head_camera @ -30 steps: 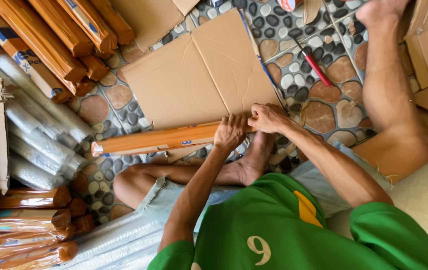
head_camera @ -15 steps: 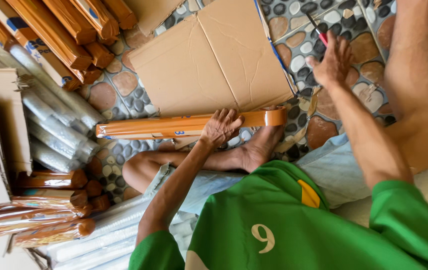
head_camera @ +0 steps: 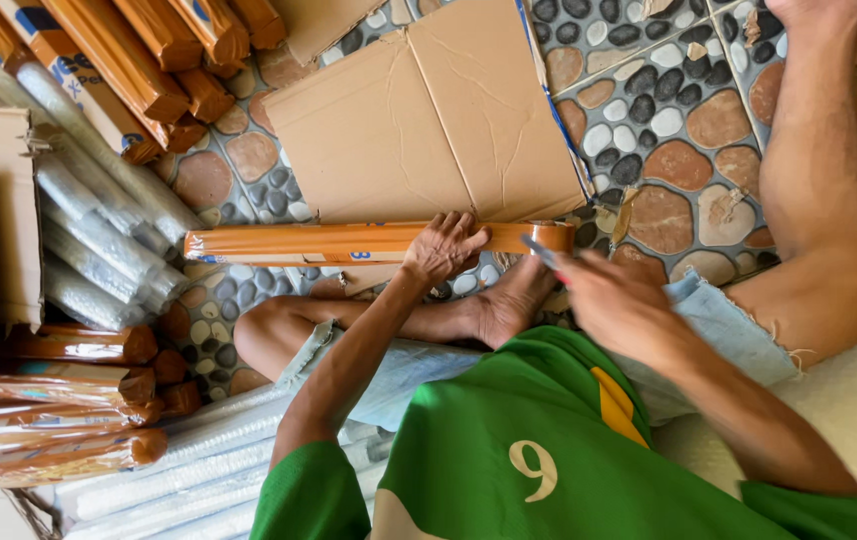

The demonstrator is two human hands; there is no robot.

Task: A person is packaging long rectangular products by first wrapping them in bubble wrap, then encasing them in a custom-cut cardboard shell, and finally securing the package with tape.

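Hands are working on a long orange taped package (head_camera: 349,243) that is lying crosswise in front of the seated person, resting over the lower edge of a flattened cardboard sheet (head_camera: 429,130) on the pebble-patterned floor (head_camera: 679,130). The left hand (head_camera: 444,248) is pressing down on the package near its right end, fingers (head_camera: 464,228) spread flat over the top rather than wrapped around it. The right hand (head_camera: 614,300) is hovering just beside that same end, its fingers curled together around a thin tool with a blue and red tip (head_camera: 541,252) that is pointing toward the taped end of the package; the tool's kind is too blurred to tell. A bare foot (head_camera: 514,300) is lying just below the package. To the left, bundles of clear-wrapped rolls (head_camera: 99,230) and more orange packages (head_camera: 139,60) are stacked well apart from the hands, with brown taped bundles (head_camera: 69,400) lower left.
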